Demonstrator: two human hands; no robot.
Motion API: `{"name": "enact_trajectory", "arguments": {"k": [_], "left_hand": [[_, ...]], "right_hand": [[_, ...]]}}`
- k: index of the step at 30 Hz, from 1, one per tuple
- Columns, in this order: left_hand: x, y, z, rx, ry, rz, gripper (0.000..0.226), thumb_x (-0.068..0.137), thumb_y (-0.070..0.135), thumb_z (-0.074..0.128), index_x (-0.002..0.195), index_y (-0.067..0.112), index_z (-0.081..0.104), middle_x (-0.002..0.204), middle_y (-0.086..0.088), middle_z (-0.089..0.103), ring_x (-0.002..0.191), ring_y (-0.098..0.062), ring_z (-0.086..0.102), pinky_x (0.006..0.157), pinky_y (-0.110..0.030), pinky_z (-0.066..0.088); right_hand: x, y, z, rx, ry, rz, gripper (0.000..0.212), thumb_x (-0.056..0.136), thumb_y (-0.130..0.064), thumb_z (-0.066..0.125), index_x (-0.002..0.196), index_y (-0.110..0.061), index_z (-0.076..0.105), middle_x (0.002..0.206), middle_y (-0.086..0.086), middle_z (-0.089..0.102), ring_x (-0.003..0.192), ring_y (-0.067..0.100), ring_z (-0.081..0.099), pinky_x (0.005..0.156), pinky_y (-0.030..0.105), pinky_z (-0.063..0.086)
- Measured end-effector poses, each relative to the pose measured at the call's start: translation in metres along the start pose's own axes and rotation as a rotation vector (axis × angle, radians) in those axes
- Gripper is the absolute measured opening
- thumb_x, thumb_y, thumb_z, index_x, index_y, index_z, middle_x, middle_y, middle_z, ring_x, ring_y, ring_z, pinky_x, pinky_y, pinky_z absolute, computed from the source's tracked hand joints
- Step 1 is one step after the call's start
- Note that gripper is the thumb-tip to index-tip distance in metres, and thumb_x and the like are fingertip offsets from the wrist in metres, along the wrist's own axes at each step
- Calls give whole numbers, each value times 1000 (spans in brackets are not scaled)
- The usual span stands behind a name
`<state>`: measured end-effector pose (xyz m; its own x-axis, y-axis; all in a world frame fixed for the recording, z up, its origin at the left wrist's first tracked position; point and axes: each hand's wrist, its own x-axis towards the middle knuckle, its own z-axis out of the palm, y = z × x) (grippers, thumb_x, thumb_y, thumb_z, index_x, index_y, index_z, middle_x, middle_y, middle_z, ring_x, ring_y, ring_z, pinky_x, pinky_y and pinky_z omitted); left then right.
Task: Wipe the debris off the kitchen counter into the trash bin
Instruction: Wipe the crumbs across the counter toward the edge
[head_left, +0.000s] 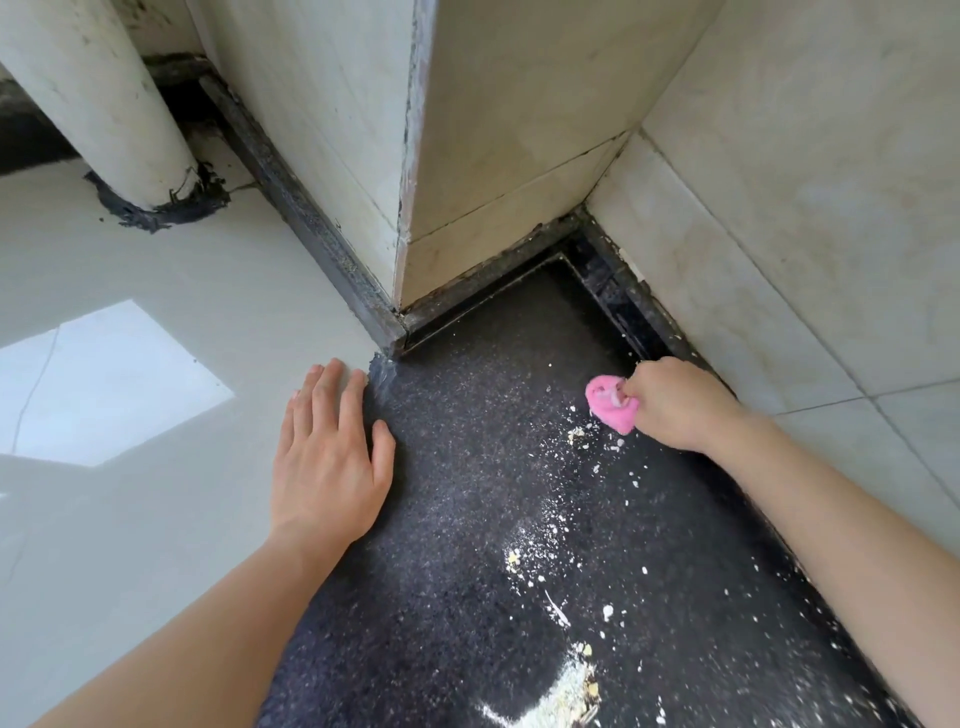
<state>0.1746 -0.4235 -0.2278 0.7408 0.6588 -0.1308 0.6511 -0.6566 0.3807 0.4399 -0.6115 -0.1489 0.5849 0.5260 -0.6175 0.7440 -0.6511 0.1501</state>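
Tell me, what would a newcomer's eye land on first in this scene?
The bright pink cloth stands out most, bunched in the right hand near the back corner of the dark speckled counter. A trail of white crumbs and powder runs from the cloth toward the near edge of the picture. The left hand lies flat, fingers straight, at the counter's left edge.

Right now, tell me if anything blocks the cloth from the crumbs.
Nothing visible does. The right hand grips the cloth on the counter, and the nearest crumbs lie right beside it. The bin is out of view.
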Motion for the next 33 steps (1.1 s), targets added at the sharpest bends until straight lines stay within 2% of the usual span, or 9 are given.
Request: {"name": "enact_trajectory", "arguments": {"k": [2,5,10,14,19,25,28,31,33], "left_hand": [[1,1,0,-3,-1,-3,55,98,40,31,146,14,28,156,-10,23,147,-25,11,120,-41,11],[1,2,0,-14,2,-3,55,98,40,32,146,14,29,155,-10,24,146,-26,12,120,-41,12],[1,-1,0,-16,5,1,54,97,41,30,144,16,30,154,-10,25,146,-26,13,120,-41,12],[2,0,-1,-39,18,2,51,95,39,34,141,15,34,151,-10,29,144,-27,17,119,-43,17],[1,1,-2,-50,26,0,49,96,35,39,140,14,34,151,-11,29,144,-27,16,119,-42,15],[0,3,-3,-48,15,2,50,97,35,37,141,14,33,152,-12,27,144,-28,15,119,-43,14],[0,3,-3,-53,16,-2,49,96,35,37,140,13,33,151,-13,28,144,-28,15,119,-44,15],[1,3,-3,-52,25,3,50,95,37,33,140,13,34,151,-13,28,143,-29,16,119,-44,16],[1,2,-3,-49,24,7,53,94,40,30,140,14,34,150,-13,28,143,-29,17,119,-43,15]], "right_hand": [[-7,5,-18,150,-118,13,25,69,-28,51,50,-18,39,51,2,30,54,20,33,52,29,27],[14,2,-26,410,156,42,22,75,-13,49,64,-7,68,52,6,51,57,21,47,52,27,34],[61,-21,-8,97,583,-127,34,87,-3,50,116,-6,68,122,12,65,106,37,53,84,40,49],[56,-12,20,-200,660,-41,22,66,12,61,87,8,65,84,18,68,84,35,56,69,40,39],[8,-3,50,45,553,147,17,66,16,61,80,7,64,68,17,61,76,33,50,61,36,39],[-39,5,21,211,79,237,33,82,-25,49,52,-11,49,50,1,46,53,24,52,50,25,35],[-24,-1,4,414,234,156,35,74,-37,39,47,-15,42,43,2,37,45,23,42,48,26,32],[19,-12,3,462,464,35,23,88,-13,47,86,-21,69,68,9,51,69,29,52,60,32,41],[43,-27,5,512,467,-7,46,92,-6,44,124,-34,61,93,8,49,86,27,49,75,34,41]]}}
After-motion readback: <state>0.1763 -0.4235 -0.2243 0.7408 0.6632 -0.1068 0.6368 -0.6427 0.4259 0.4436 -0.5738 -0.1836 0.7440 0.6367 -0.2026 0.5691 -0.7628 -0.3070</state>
